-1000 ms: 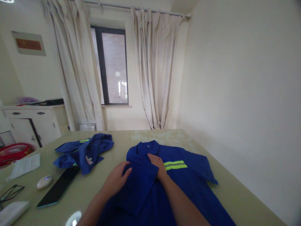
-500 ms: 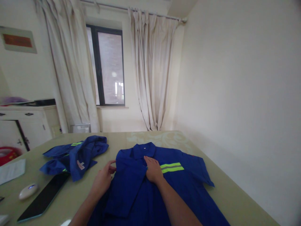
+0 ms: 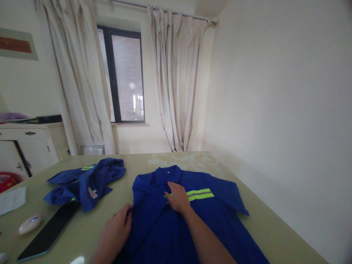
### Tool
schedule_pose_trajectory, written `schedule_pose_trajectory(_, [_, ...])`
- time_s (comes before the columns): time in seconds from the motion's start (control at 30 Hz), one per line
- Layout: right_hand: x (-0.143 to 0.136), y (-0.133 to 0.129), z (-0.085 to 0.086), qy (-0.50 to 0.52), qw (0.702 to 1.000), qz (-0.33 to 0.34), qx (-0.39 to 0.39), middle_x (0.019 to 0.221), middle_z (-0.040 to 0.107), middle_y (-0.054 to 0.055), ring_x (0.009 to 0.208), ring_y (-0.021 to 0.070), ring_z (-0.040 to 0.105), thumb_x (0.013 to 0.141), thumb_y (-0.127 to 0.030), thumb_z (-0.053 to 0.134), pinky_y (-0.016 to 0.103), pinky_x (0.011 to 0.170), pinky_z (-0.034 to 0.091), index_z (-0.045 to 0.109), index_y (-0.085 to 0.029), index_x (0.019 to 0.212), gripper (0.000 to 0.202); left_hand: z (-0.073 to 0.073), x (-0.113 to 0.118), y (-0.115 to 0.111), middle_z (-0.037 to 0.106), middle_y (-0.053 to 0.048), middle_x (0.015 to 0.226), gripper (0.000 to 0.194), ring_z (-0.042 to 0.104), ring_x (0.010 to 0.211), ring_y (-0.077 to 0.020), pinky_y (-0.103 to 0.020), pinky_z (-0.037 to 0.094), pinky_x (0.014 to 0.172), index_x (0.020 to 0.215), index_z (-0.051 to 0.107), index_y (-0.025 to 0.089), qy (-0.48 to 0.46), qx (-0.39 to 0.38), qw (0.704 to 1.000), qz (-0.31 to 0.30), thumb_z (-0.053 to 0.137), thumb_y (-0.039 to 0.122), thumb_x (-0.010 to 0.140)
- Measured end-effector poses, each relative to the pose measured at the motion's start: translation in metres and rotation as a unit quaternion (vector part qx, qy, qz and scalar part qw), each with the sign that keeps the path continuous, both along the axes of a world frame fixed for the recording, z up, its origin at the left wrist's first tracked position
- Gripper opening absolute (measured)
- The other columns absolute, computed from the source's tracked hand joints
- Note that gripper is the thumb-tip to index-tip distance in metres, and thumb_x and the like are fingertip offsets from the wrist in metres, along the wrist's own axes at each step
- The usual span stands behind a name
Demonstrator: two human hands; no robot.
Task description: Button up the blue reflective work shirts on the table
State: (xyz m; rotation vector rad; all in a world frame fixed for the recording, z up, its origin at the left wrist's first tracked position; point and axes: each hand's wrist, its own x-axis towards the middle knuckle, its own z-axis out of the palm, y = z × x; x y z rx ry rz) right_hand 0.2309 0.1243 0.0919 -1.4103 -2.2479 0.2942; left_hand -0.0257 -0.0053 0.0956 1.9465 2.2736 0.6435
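A blue shirt (image 3: 192, 220) with a yellow-green reflective stripe (image 3: 200, 194) lies on the table, its collar (image 3: 168, 176) at the far side. My left hand (image 3: 118, 227) is closed on the shirt's left edge, thumb and fingers pinching the cloth. Flat on the chest, just below the collar, rests my right hand (image 3: 177, 196) with its fingers spread. The cloth between my hands is folded over in loose creases, partly covering the left part of the stripe.
A crumpled blue garment (image 3: 92, 183) lies on the table (image 3: 275, 234) at the left. Near it are a black tablet-like device (image 3: 49, 231), a white mouse-shaped object (image 3: 30, 224) and a paper sheet (image 3: 13, 200). A wall (image 3: 280, 110) borders the right side.
My left hand has moved down and now pinches the shirt's edge. The folded flap has shifted, baring stripe beside my right thumb, which has spread outward. The view has turned slightly right.
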Motion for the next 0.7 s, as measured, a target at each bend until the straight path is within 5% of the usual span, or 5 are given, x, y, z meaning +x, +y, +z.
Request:
schedule_pose_trajectory(0.13, [-0.001,0.001,-0.002,0.001,1.0,-0.003,0.007,0.15,0.056,0.01,0.139,0.027,0.048,0.097,-0.041,0.048,0.042,0.117,0.032,0.052,-0.019,0.148,0.056,0.009,-0.074,0.021,0.077,-0.007,0.108,0.03,0.073,0.103,-0.0252,-0.035,0.056,0.091,0.111,0.06,0.024,-0.073,0.005,0.996,0.059,0.038,0.035,0.094])
schedule_pose_trajectory(0.23, [-0.001,0.001,-0.003,0.005,1.0,-0.006,0.008,0.149,0.056,0.01,0.139,0.0271,0.048,0.097,-0.041,0.048,0.043,0.117,0.032,0.052,-0.019,0.148,0.056,0.006,-0.099,0.028,0.076,-0.012,0.115,0.032,0.073,0.105,-0.0269,-0.038,0.055,0.094,0.112,0.062,0.019,-0.036,-0.008,0.996,0.085,0.039,0.029,0.09])
schedule_pose_trajectory(0.47, [-0.002,0.001,-0.002,0.003,1.0,-0.006,0.003,0.15,0.055,0.01,0.138,0.0273,0.048,0.096,-0.042,0.048,0.043,0.117,0.032,0.052,-0.019,0.148,0.057,-0.01,-0.009,0.03,0.06,-0.012,0.146,0.065,0.055,0.136,-0.0308,-0.046,0.042,0.116,0.138,0.059,0.018,0.049,0.031,0.996,-0.065,0.048,0.061,0.091])
schedule_pose_trajectory(0.63, [-0.002,0.001,0.0,-0.003,1.0,-0.008,0.002,0.15,0.055,0.009,0.139,0.0266,0.048,0.097,-0.041,0.047,0.043,0.117,0.032,0.052,-0.018,0.148,0.057,0.001,0.016,0.042,0.066,-0.012,0.14,0.048,0.061,0.13,-0.0282,-0.046,0.044,0.112,0.131,0.066,0.019,0.097,-0.05,0.993,-0.048,0.032,0.029,0.098])
schedule_pose_trajectory(0.7, [-0.001,0.002,-0.001,-0.006,1.0,-0.007,0.002,0.15,0.055,0.009,0.139,0.0266,0.048,0.097,-0.042,0.047,0.043,0.117,0.032,0.052,-0.019,0.148,0.056,0.009,0.02,0.046,0.069,-0.012,0.135,0.051,0.065,0.123,-0.0286,-0.046,0.047,0.108,0.131,0.065,0.018,0.065,-0.076,0.994,-0.049,0.028,0.035,0.1])
